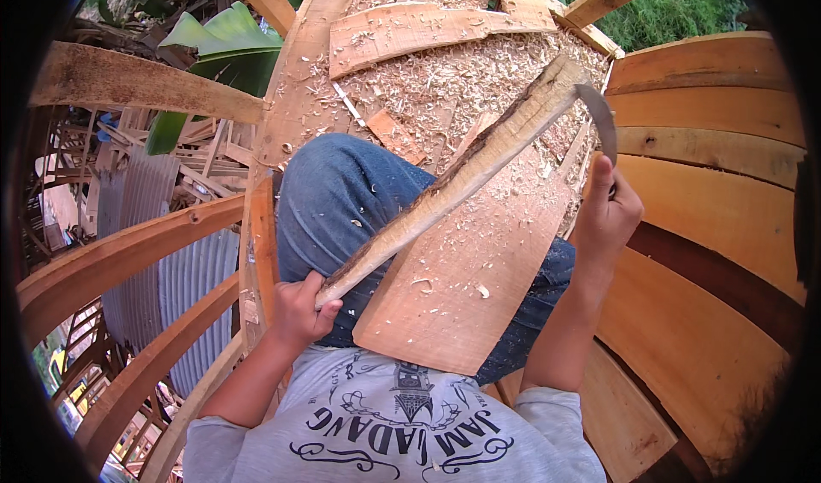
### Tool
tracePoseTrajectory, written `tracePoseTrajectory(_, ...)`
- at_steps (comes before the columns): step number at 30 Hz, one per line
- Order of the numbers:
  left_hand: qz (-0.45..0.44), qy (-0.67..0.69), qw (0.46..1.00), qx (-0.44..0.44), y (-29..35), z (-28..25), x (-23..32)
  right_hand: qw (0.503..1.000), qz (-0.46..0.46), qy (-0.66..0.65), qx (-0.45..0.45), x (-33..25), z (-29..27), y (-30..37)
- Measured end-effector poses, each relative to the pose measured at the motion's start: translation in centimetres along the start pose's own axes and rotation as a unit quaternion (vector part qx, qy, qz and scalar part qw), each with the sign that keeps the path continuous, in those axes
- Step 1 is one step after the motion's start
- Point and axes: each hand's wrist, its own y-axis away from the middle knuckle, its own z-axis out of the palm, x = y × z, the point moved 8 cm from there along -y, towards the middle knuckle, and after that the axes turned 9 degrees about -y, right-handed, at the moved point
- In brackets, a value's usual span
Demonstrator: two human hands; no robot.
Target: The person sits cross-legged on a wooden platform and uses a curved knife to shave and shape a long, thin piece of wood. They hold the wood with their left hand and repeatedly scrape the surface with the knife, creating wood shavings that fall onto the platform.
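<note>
My left hand (298,314) is closed around the near, narrow end of a long, rough, slightly bent stick of wood (457,179) with dark bark along its edge. The stick slants up to the right across my lap. In my closed right hand (609,213) is a curved knife (604,117), its grip mostly covered by my fingers. The blade hooks up and left, and its tip meets the stick's far end. Beneath the stick, a wide smooth board (466,282) rests between my legs, a few curled shavings on it.
Wood shavings (419,77) cover the plank floor ahead. A cut plank (428,31) lies across them, and a small offcut (395,134) sits near my knee. Slatted rails (137,239) stand at left, a boarded wall (701,192) at right. Corrugated sheets (201,312) and scrap wood lie beyond the rails.
</note>
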Motion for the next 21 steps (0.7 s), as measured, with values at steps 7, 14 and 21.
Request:
tracePoseTrajectory(7,0.004,0.017,1.000,-0.001,-0.4,-0.1,0.1,0.996,-0.032,-0.009,-0.085,-2.8,0.0,2.7)
tracePoseTrajectory(14,-0.020,0.059,0.997,-0.043,-0.7,0.0,-0.3,0.972,-0.158,0.052,-0.166,-6.6,5.2,5.1)
tracePoseTrajectory(21,-0.020,0.097,0.993,-0.061,-1.2,-0.4,0.0,0.967,-0.205,0.085,-0.122,-6.5,4.9,3.6)
